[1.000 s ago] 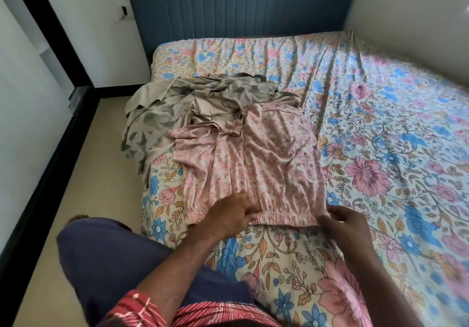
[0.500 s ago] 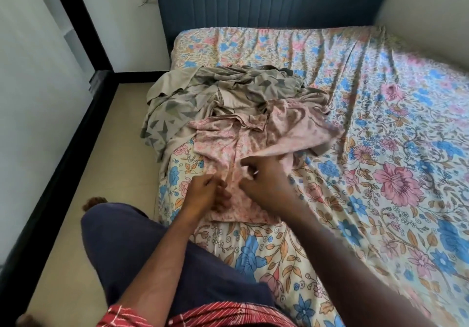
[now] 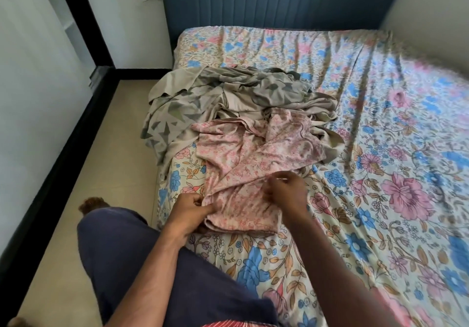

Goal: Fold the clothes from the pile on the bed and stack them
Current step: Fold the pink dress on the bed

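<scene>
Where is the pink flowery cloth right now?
The pink flowery cloth lies on the bed's near left part, just in front of the grey pile, pinched by the left hand and right hand.

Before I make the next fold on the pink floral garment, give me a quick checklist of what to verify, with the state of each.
1. Left hand grips the pink floral garment at its near left edge: ok.
2. Right hand pinches the fabric on the garment's right side: ok.
3. Garment lies flat and smooth for a clean fold: not ok, it is bunched and creased.
4. Garment is free of the beige patterned cloth: not ok, its far end lies against that heap.
5. Bare bedsheet to the right for a stack: ok.
6. A folded stack is already started: cannot tell, none in view.
</scene>
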The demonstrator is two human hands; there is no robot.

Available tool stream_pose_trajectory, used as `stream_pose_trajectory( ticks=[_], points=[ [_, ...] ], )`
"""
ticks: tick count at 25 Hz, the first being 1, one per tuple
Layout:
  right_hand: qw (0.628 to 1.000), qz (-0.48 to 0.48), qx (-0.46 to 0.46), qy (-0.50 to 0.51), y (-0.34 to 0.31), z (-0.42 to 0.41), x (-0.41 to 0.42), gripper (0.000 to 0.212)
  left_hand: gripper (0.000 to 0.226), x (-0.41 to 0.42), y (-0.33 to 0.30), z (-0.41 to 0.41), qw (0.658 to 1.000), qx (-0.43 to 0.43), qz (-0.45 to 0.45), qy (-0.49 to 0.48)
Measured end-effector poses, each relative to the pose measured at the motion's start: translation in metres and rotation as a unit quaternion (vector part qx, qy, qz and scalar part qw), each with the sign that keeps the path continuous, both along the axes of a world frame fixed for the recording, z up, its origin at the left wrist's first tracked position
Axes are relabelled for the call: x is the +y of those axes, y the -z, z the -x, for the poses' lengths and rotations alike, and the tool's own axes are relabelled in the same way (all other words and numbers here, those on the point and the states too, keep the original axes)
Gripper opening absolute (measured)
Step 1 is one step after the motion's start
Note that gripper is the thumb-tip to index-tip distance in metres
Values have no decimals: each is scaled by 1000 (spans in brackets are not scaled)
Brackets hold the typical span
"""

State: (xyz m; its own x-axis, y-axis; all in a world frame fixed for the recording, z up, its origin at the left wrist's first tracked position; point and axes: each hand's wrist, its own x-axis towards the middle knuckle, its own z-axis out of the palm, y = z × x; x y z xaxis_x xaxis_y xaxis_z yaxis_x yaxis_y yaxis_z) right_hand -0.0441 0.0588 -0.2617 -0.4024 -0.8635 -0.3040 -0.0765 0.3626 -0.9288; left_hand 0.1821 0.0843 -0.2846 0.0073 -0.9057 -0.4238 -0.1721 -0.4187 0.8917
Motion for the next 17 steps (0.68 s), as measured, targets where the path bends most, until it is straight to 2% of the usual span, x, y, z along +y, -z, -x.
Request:
stream_pose_trajectory(
  ticks=[1, 3, 5, 7, 10, 12, 15, 17],
  points=[
    [996, -3, -45, 75, 3, 19, -12, 9, 27, -2, 1, 0, 1000, -5, 2, -4],
    [978, -2, -131, 161, 3, 39, -34, 13, 24, -5, 5, 0, 1000, -18, 1, -8],
    [957, -8, -202, 206, 0, 45, -51, 13, 25, -6, 9, 0, 1000, -21, 3, 0],
    [944, -15, -232, 233, -3, 49, -64, 18, 26, -5, 9, 0, 1000, -18, 3, 9],
    [942, -21, -207, 263, -5, 61, -80, 17, 26, -3, 7, 1, 1000, -19, 7, 11],
    [945, -9, -197, 263, -7, 69, -89, 18, 27, -5, 8, 1, 998, -46, 42, 3],
    [950, 61, -177, 248, -16, 71, -107, 25, 34, -16, 6, 5, 985, -110, 132, -3],
    [966, 128, -98, 202, -33, 55, -131, 16, 28, -21, 2, 6, 981, -119, 150, 37]
  ],
)
